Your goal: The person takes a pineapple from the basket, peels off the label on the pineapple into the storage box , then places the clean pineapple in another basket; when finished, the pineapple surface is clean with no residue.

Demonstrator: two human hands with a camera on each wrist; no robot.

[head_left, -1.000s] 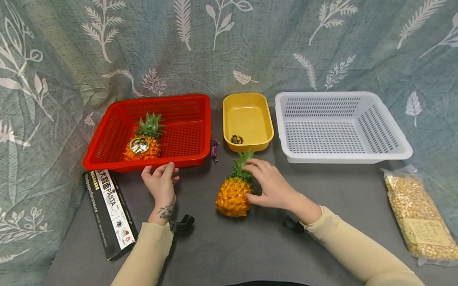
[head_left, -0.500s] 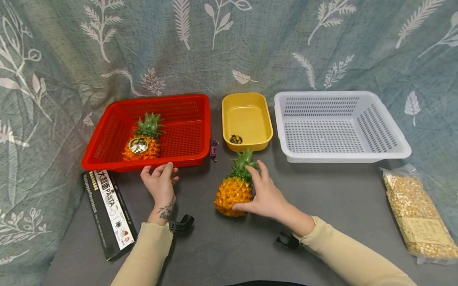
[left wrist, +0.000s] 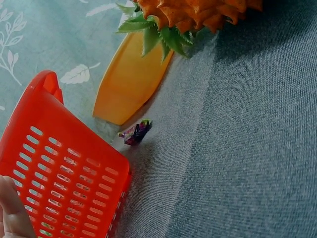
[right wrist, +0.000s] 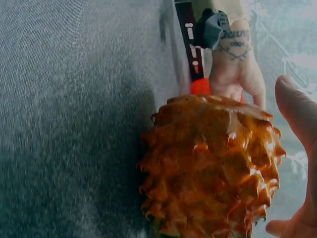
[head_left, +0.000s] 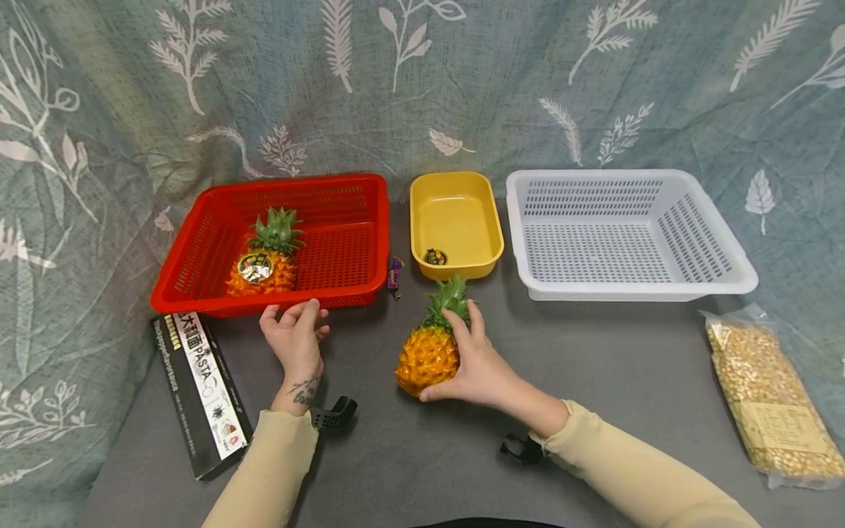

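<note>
Pineapple (head_left: 425, 361) lies on the grey tabletop (head_left: 396, 462), crown pointing toward the yellow tray (head_left: 458, 224). At its right side the right hand (head_left: 480, 370) is spread, thumb near the base and fingers by the crown; whether they touch it, I cannot tell. The left hand (head_left: 295, 343) pinches the near rim of the red basket (head_left: 382, 242), in which a second pineapple (head_left: 282, 273) lies.

I get left basket (head_left: 346, 257), tub (head_left: 458, 227), right basket (head_left: 590, 253) in a row, curtain (head_left: 502, 95) behind; one pineapple (head_left: 279, 257) in left basket; candy (head_left: 394, 279) between left basket and tub; second pineapple (head_left: 425, 359) on table (head_left: 396, 469) before tub; pasta box (head_left: 201, 396) before left basket, far left; kernel bag (head_left: 775, 400) before right basket, far right.
</note>
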